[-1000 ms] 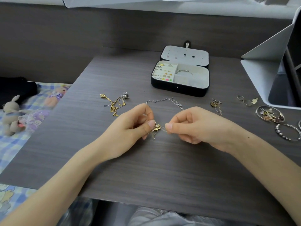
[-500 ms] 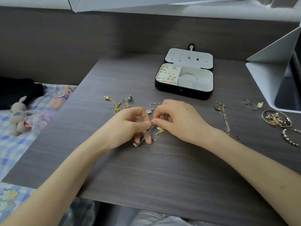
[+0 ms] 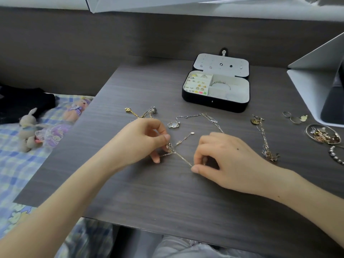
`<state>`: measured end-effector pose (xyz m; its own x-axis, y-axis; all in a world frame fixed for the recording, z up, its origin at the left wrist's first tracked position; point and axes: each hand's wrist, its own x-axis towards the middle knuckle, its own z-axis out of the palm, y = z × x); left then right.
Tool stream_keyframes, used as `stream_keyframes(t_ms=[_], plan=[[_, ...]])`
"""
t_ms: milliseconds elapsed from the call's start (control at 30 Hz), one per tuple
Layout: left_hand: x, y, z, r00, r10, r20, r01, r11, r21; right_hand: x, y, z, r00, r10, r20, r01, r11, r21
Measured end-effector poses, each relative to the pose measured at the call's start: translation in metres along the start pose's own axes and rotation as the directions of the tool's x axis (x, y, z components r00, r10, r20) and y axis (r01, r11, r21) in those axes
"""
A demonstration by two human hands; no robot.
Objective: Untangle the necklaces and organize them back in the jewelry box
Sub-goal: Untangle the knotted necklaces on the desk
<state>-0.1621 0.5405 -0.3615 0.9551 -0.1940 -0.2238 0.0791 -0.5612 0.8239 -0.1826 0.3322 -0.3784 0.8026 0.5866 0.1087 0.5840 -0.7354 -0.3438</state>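
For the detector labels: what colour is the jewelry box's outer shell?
Black. It shows best along the front wall of the jewelry box in the head view.

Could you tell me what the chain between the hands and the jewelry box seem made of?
The chain looks like fine metal, pale gold or silver: it glints. The jewelry box has a smooth black shell, perhaps faux leather, and a matte off-white lining, probably fabric.

Bedroom: bed (image 3: 11, 164), plush toys (image 3: 28, 127)
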Motion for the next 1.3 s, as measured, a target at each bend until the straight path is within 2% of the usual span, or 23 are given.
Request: stream_keyframes(t_ms=[100, 333, 400, 500, 567, 667, 933, 1167, 1300], plan=[[0.002, 0.000, 0.002, 0.994, 0.113, -0.009, -0.111, 0.985, 0.129, -0.010, -0.003, -0.007, 0.995, -0.006, 0.101, 0.006, 1.000, 0.002], [0.013, 0.002, 0.012, 0.965, 0.253, 0.072, -0.262, 0.945, 0.193, -0.018, -0.007, -0.020, 0.972, 0.004, 0.234, -0.018, 0.998, 0.060], [0.018, 0.003, 0.014, 0.954, 0.285, 0.098, -0.299, 0.935, 0.192, -0.014, -0.006, -0.023, 0.983, 0.048, 0.178, -0.065, 0.994, 0.092], [0.022, 0.004, 0.016, 0.942, 0.311, 0.129, -0.328, 0.932, 0.156, -0.003, -0.001, -0.020, 0.981, 0.193, -0.014, -0.187, 0.967, 0.175], [0.024, 0.002, 0.016, 0.934, 0.323, 0.153, -0.340, 0.935, 0.101, 0.006, 0.000, -0.015, 0.964, 0.260, -0.047, -0.243, 0.941, 0.234], [0.026, -0.002, 0.015, 0.932, 0.328, 0.156, -0.340, 0.939, 0.052, 0.020, -0.001, -0.008, 0.953, 0.302, 0.000, -0.287, 0.906, 0.311], [0.021, -0.009, 0.004, 0.928, 0.319, 0.190, -0.297, 0.945, -0.135, 0.024, 0.002, 0.002, 0.930, 0.367, 0.020, -0.350, 0.867, 0.355], [0.015, -0.019, -0.009, 0.934, 0.293, 0.206, -0.233, 0.934, -0.271, 0.021, 0.001, 0.000, 0.943, 0.331, 0.024, -0.327, 0.915, 0.235], [0.013, -0.021, -0.009, 0.957, 0.249, 0.147, -0.194, 0.931, -0.309, 0.020, 0.001, -0.001, 0.960, 0.279, -0.002, -0.267, 0.922, 0.279]])
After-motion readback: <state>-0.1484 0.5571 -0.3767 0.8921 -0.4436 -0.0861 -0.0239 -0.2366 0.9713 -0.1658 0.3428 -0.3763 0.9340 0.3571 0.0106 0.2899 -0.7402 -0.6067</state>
